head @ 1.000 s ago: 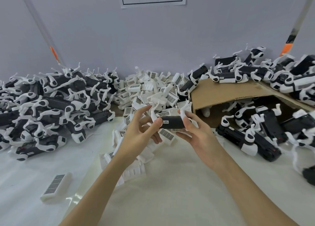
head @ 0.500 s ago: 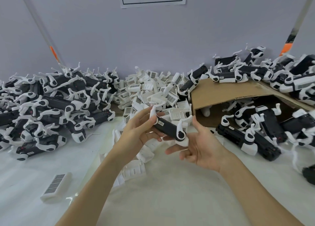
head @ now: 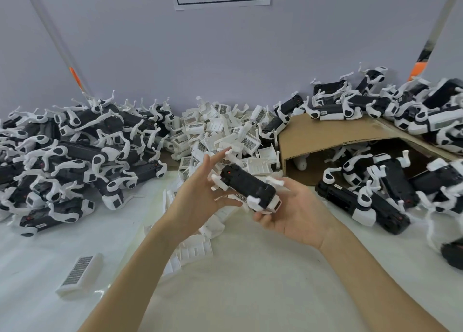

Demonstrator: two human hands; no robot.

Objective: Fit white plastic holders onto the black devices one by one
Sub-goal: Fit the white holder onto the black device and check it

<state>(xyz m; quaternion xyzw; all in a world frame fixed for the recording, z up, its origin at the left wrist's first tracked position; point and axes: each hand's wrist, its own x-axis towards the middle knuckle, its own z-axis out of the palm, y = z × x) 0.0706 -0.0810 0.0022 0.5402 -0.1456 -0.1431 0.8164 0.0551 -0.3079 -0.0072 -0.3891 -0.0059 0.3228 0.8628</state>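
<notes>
**Black device held mid-air betw. both hands**

Black device (head: 246,184) w/ white plastic holder (head: 265,202) on its near end, tilted, above the white table cover (head: 250,281); right hand (head: 298,212) palm-up cradles it from below, fingers curled under; left hand (head: 200,193) touches its far end, fingers spread & straight; loose holder pile (head: 225,133) just behind device; fitted devices heap (head: 75,151) well left of it; cardboard box (head: 333,133) to its right-rear; single barcode-labelled holder (head: 80,275) near-left of device.

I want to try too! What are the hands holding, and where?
A black device. The right hand cradles its lower end from beneath; the left hand touches its upper end with straight fingers.
</notes>
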